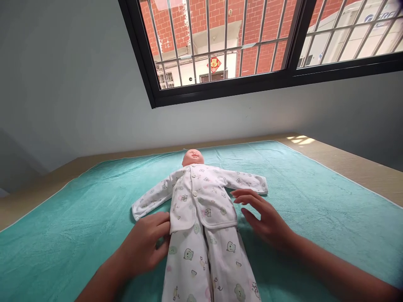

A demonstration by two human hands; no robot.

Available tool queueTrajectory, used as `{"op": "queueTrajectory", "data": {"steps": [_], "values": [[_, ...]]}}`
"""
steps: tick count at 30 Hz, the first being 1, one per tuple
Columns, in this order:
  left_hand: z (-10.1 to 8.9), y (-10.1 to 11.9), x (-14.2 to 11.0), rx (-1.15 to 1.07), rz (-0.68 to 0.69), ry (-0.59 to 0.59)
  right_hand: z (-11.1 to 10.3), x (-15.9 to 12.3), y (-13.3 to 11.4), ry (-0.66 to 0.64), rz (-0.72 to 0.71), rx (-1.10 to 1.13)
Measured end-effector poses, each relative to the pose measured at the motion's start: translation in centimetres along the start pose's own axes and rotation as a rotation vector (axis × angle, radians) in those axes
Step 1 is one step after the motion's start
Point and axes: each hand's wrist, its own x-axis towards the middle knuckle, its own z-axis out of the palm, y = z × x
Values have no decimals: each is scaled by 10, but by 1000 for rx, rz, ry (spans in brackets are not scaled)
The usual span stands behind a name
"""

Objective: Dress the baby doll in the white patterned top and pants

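Note:
A baby doll (193, 157) lies on its back, dressed in a white printed baby jacket (210, 197) with buttons down the front. White printed trousers (189, 264) in a similar pattern cover its legs. At the jacket's lower left edge, my left hand (147, 239) has its fingers curled in against the hem; the fingertips are partly hidden by the cloth. My right hand (262, 218) is beside the jacket's right side, below the sleeve, its fingers apart and holding nothing. Both jacket sleeves stretch outward, and no doll hands show at the cuffs.
Beneath the doll a turquoise towel (315, 201) spreads over a wooden table (355, 159), whose border shows around it. Behind stands a pale wall (78, 84) with a black-framed window (220, 95) and metal bars outside. Sunlight falls on the table's far right corner.

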Motion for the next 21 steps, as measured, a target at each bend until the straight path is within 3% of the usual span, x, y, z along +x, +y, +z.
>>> {"op": "queueTrajectory", "data": {"steps": [5,6,9,12,16,21], "values": [[6,6,0,-163,-146,372,5,-4,-19,-225,-141,-151],[10,7,1,-177,-194,402,5,-3,-22,-266,-163,-181],[21,9,6,-257,-350,297,4,-1,-22,-308,-221,-244],[27,12,10,-344,-525,247,1,-1,-17,-259,-224,-255],[31,13,14,-436,-616,198,2,-5,-12,-187,-144,-244],[32,8,18,-619,-765,261,5,-3,-12,-169,-16,-150]]}}
